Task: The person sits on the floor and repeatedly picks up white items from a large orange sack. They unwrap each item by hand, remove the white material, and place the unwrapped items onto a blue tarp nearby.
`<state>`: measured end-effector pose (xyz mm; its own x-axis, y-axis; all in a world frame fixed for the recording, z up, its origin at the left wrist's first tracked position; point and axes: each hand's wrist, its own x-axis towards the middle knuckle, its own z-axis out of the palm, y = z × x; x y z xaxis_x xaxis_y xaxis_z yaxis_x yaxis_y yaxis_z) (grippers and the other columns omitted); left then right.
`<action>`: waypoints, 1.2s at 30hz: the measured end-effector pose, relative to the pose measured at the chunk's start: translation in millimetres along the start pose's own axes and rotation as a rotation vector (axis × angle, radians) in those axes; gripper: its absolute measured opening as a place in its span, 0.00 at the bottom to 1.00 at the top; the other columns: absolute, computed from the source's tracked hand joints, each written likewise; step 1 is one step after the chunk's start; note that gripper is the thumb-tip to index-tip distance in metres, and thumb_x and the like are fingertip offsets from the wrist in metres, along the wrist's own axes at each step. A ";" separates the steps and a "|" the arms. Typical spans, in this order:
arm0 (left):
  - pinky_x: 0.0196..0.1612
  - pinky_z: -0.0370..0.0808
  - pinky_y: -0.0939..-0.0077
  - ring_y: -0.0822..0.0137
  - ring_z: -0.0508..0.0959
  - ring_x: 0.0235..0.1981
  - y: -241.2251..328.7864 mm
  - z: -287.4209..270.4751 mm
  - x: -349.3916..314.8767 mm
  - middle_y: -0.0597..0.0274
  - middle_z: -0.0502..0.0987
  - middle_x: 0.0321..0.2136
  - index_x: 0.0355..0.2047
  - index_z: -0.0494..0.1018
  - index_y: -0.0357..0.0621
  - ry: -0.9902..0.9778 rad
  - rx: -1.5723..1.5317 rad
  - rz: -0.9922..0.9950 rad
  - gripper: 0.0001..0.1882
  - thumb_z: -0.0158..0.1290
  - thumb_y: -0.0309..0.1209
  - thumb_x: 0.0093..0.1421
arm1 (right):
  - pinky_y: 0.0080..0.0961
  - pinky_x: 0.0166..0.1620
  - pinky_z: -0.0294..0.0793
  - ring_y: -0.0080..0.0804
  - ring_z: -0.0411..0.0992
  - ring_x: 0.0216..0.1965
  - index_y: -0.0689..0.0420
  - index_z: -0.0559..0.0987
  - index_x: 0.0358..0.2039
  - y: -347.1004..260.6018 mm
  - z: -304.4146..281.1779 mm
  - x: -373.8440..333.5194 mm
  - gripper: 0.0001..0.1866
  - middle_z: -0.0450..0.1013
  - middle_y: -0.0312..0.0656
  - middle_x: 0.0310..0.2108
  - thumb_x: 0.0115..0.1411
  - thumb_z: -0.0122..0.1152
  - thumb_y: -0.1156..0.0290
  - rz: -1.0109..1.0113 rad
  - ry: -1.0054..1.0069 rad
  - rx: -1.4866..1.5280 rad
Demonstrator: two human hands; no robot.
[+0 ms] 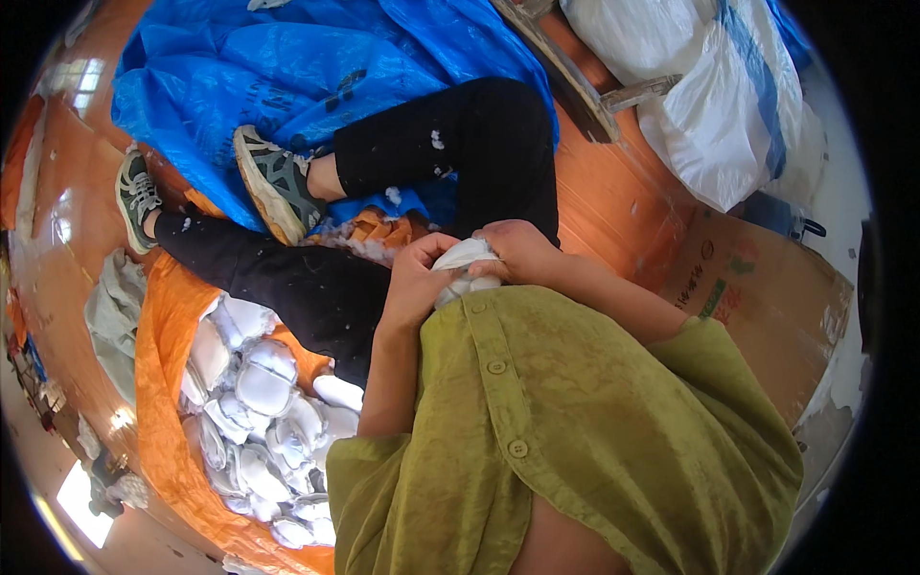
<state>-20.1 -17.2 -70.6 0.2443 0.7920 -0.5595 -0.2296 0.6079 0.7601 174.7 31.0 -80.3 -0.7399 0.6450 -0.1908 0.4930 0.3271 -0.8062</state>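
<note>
Two hands (415,278) (518,251) hold — seemingly — one white piece (464,255); two shoes (278,187) (137,199).

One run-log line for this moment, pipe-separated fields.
left hand: holds white piece | right hand: holds same piece | nearby: orange sack of pale pieces

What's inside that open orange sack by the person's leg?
The orange sack holds a heap of pale, rounded pieces. Whatever lies beneath the top layer is covered, and the green shirt hides the area farther right, so I can't tell there.
</note>
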 end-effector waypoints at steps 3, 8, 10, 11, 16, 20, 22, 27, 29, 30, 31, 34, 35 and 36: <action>0.34 0.68 0.84 0.79 0.72 0.30 0.0 -3.7 0.1 0.69 0.75 0.28 0.31 0.76 0.37 -0.226 -0.022 0.121 0.10 0.61 0.31 0.52 | 0.40 0.32 0.69 0.49 0.71 0.30 0.59 0.75 0.28 8.8 5.0 -1.3 0.27 0.71 0.47 0.24 0.59 0.46 0.43 -0.095 0.026 -0.002; 0.31 0.68 0.85 0.80 0.71 0.27 -3.8 3.6 3.2 0.71 0.75 0.27 0.32 0.76 0.38 -0.231 -0.245 0.007 0.14 0.55 0.39 0.60 | 0.40 0.32 0.67 0.47 0.70 0.29 0.56 0.76 0.24 8.8 5.0 2.7 0.25 0.70 0.45 0.22 0.64 0.41 0.49 -0.095 0.053 0.086; 0.31 0.68 0.86 0.81 0.71 0.26 -11.3 3.5 9.2 0.71 0.75 0.27 0.33 0.76 0.38 -0.131 -0.303 -0.069 0.14 0.52 0.39 0.63 | 0.38 0.32 0.67 0.46 0.70 0.29 0.55 0.75 0.24 4.1 4.8 4.9 0.23 0.70 0.45 0.22 0.65 0.41 0.52 0.064 0.135 0.172; 0.31 0.68 0.86 0.81 0.71 0.26 -12.0 7.4 10.9 0.71 0.75 0.27 0.34 0.76 0.38 -0.063 -0.327 -0.097 0.14 0.51 0.38 0.64 | 0.37 0.33 0.67 0.46 0.70 0.29 0.55 0.75 0.24 1.4 5.4 6.2 0.22 0.70 0.45 0.22 0.65 0.40 0.54 0.138 0.170 0.220; 0.31 0.70 0.85 0.80 0.73 0.27 -18.3 6.4 16.2 0.69 0.76 0.28 0.36 0.76 0.38 -0.106 -0.268 -0.044 0.15 0.47 0.38 0.66 | 0.35 0.35 0.67 0.45 0.69 0.32 0.54 0.75 0.29 -2.2 5.7 -4.1 0.14 0.70 0.44 0.26 0.62 0.47 0.59 0.148 0.175 0.145; 0.34 0.72 0.83 0.77 0.75 0.28 -7.1 12.7 14.9 0.65 0.77 0.31 0.37 0.75 0.37 -0.021 -0.460 -0.248 0.14 0.46 0.36 0.66 | 0.32 0.39 0.68 0.40 0.68 0.36 0.53 0.75 0.34 -10.0 -8.9 7.2 0.08 0.69 0.40 0.33 0.56 0.58 0.64 0.032 0.360 0.154; 0.35 0.73 0.81 0.75 0.75 0.29 -2.4 12.9 14.5 0.64 0.77 0.32 0.37 0.74 0.37 -0.028 -0.469 -0.240 0.13 0.46 0.34 0.66 | 0.30 0.42 0.68 0.38 0.67 0.39 0.52 0.75 0.35 -20.4 -27.6 8.3 0.14 0.68 0.37 0.37 0.48 0.66 0.67 -0.109 0.299 0.093; 0.36 0.74 0.80 0.73 0.76 0.32 -4.5 14.3 17.1 0.63 0.76 0.33 0.37 0.73 0.37 -0.077 -0.532 -0.264 0.09 0.47 0.29 0.63 | 0.31 0.40 0.69 0.38 0.68 0.39 0.53 0.75 0.33 -24.6 -49.1 3.2 0.16 0.67 0.38 0.34 0.43 0.69 0.69 -0.133 0.026 0.050; 0.36 0.74 0.80 0.72 0.76 0.32 -5.0 12.3 17.2 0.63 0.75 0.33 0.38 0.73 0.38 -0.101 -0.567 -0.269 0.08 0.49 0.28 0.62 | 0.32 0.39 0.69 0.38 0.69 0.38 0.53 0.74 0.32 -23.6 -53.2 2.5 0.15 0.67 0.38 0.33 0.44 0.69 0.69 -0.137 -0.010 -0.003; 0.36 0.74 0.80 0.72 0.76 0.32 -4.7 11.1 16.9 0.63 0.75 0.33 0.39 0.72 0.38 -0.090 -0.571 -0.280 0.08 0.50 0.28 0.61 | 0.32 0.39 0.69 0.38 0.70 0.38 0.53 0.74 0.32 -22.5 -53.1 2.3 0.15 0.67 0.38 0.33 0.44 0.68 0.69 -0.159 -0.007 -0.040; 0.36 0.74 0.80 0.73 0.76 0.33 -4.4 10.6 16.8 0.63 0.75 0.33 0.39 0.72 0.38 -0.078 -0.575 -0.291 0.09 0.50 0.28 0.61 | 0.33 0.39 0.70 0.39 0.70 0.38 0.54 0.74 0.32 -21.5 -52.9 2.4 0.14 0.67 0.38 0.32 0.44 0.68 0.69 -0.182 -0.003 -0.077; 0.36 0.73 0.80 0.73 0.75 0.33 -0.1 14.4 17.2 0.63 0.75 0.33 0.40 0.72 0.38 -0.090 -0.524 -0.323 0.09 0.51 0.28 0.60 | 0.33 0.38 0.71 0.39 0.72 0.37 0.54 0.75 0.32 -19.5 -49.2 3.2 0.13 0.68 0.39 0.33 0.46 0.67 0.69 -0.062 -0.112 -0.209; 0.38 0.73 0.79 0.72 0.76 0.34 -1.3 14.0 18.7 0.62 0.75 0.35 0.42 0.71 0.37 -0.092 -0.477 -0.311 0.10 0.50 0.27 0.60 | 0.33 0.36 0.72 0.39 0.72 0.36 0.54 0.75 0.33 -20.4 -49.8 3.3 0.13 0.68 0.38 0.33 0.46 0.66 0.69 -0.068 -0.125 -0.256; 0.40 0.74 0.77 0.71 0.76 0.36 -4.3 12.6 20.7 0.60 0.75 0.36 0.43 0.70 0.36 -0.095 -0.430 -0.298 0.12 0.50 0.26 0.60 | 0.33 0.34 0.73 0.39 0.73 0.35 0.53 0.76 0.34 -22.4 -49.9 3.0 0.13 0.69 0.38 0.33 0.46 0.66 0.70 -0.075 -0.137 -0.304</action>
<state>-2.2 -4.1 -81.3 0.4375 0.5848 -0.6831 -0.4976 0.7902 0.3578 184.3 60.1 -34.9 -0.8237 0.5195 -0.2273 0.5336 0.5743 -0.6208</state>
